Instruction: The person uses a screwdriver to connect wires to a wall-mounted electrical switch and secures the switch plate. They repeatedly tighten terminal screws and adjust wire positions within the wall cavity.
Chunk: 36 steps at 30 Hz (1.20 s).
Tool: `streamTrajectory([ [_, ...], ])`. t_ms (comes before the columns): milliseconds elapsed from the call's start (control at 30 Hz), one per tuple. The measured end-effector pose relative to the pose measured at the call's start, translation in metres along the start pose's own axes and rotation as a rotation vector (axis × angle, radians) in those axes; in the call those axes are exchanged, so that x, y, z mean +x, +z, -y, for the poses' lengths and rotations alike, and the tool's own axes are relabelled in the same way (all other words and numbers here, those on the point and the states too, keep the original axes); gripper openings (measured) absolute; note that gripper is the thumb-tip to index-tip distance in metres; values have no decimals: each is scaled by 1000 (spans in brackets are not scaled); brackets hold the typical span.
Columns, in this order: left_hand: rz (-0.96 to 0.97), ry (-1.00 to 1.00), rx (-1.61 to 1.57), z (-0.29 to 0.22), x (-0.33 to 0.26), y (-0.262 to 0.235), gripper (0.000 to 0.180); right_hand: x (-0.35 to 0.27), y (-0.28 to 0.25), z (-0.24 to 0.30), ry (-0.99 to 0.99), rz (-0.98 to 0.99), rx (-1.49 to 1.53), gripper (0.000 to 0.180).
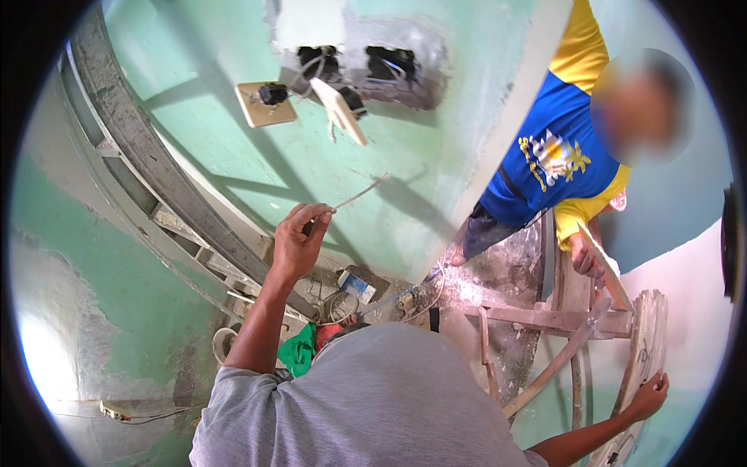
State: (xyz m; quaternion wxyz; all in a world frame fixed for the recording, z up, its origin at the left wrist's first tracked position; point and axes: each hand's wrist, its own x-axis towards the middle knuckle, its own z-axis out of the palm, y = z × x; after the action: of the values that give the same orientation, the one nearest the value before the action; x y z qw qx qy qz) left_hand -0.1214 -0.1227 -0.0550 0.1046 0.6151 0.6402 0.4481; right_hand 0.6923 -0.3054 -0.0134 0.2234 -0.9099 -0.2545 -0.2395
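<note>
My left hand point(302, 233) is raised in front of the green wall, its fingertips pinched on a thin pale strip of wire point(362, 191) that sticks out up and to the right. Above it, two cream switch or socket plates point(266, 106) point(340, 111) hang by wires from two dark wall boxes point(317, 62) point(391, 64). Far to the lower right, my right hand point(647, 397) has its fingers curled at the edge of an upright wooden plank point(644, 346), part of a wooden frame.
A metal ladder-like frame point(128, 128) rises along the left. At the right, a person in a blue and yellow shirt point(545, 156) grips a board point(607, 268). Wooden braces point(556, 358) cross below. Cable, a blue-white box point(355, 286) and green plastic point(299, 350) lie on the floor.
</note>
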Motion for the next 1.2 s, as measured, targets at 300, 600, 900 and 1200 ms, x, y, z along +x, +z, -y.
streamTrajectory([
  [300,-225,32,-259,58,53,-22,19,-266,-66,339,-670,348,810,16],
  [600,52,58,-557,90,55,-33,23,-415,-76,563,-754,1160,1528,38],
  [900,411,-140,-868,89,47,-50,23,-461,-86,637,-652,1446,1800,20],
  [1200,186,-135,-575,88,18,-64,32,-439,-99,680,-388,1163,1872,22],
])
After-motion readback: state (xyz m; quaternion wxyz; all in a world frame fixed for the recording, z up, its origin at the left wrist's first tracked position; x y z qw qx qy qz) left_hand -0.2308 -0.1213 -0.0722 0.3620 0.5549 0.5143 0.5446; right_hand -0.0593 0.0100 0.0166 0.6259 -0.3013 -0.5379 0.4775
